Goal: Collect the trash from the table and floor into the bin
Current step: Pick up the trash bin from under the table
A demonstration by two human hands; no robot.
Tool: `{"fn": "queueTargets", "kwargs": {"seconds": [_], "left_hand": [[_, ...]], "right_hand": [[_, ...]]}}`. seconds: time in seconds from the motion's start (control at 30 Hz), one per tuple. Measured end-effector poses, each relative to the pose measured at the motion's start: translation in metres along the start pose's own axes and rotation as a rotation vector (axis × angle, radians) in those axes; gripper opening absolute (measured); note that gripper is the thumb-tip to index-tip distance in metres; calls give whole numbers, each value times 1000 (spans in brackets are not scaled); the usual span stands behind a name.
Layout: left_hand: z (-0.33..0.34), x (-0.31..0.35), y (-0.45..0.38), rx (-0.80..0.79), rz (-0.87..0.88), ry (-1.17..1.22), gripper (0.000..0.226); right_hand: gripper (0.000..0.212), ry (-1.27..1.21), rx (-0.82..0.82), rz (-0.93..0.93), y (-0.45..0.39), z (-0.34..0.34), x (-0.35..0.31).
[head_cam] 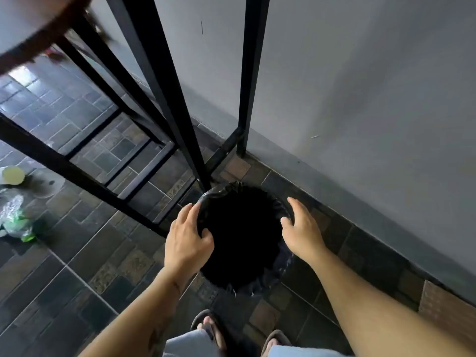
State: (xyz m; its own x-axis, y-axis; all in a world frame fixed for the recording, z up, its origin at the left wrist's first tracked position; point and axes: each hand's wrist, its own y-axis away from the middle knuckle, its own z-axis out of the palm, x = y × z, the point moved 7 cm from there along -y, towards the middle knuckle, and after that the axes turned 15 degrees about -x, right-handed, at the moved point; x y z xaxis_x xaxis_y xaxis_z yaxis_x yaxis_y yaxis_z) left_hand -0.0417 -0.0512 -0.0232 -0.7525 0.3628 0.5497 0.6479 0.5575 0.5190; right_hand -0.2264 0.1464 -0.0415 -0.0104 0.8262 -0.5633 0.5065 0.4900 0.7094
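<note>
A round bin [233, 188] lined with a black bag stands on the tiled floor by the wall, its inside dark. My left hand [189, 240] grips its left rim, thumb inside and fingers outside. At the right rim is my right hand [301, 233], fingers apart, touching or just above the edge. Trash lies on the floor far left: a plastic cup [11, 175] on its side and a crumpled clear and green plastic bag [15, 217].
Black metal table legs and crossbars [164, 81] rise just behind and left of the bin, under a brown tabletop edge [38, 29]. A grey wall [360, 99] runs along the right. My sandalled feet [208, 328] stand right before the bin.
</note>
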Motion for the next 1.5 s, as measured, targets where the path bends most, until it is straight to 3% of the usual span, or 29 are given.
{"fn": "queueTargets", "kwargs": {"seconds": [0.23,0.43,0.67,0.8,0.93,1.03,1.17,1.33,1.5], "left_hand": [[57,-51,-31,-93,-29,-20,80],[39,-52,-19,-61,-27,-54,77],[-51,7,45,126,103,8,75],[-112,49,97,215,103,199,74],[-169,85,152,161,52,618,73],[-208,112,189,76,69,757,80],[-260,144,233,75,139,737,87],[-325,166,283,297,211,652,82],[-377,185,338,415,212,617,80]], "right_hand": [[56,-93,75,3,-32,26,41],[62,-21,136,-15,-17,20,28],[72,186,188,-122,62,-37,-41],[69,205,240,-163,124,-73,-96],[63,127,296,-250,193,-113,-157],[63,83,307,-292,239,-137,-193],[65,44,305,-359,292,-156,-235],[77,54,214,-499,353,-164,-282],[79,63,142,-637,403,-166,-319]]}}
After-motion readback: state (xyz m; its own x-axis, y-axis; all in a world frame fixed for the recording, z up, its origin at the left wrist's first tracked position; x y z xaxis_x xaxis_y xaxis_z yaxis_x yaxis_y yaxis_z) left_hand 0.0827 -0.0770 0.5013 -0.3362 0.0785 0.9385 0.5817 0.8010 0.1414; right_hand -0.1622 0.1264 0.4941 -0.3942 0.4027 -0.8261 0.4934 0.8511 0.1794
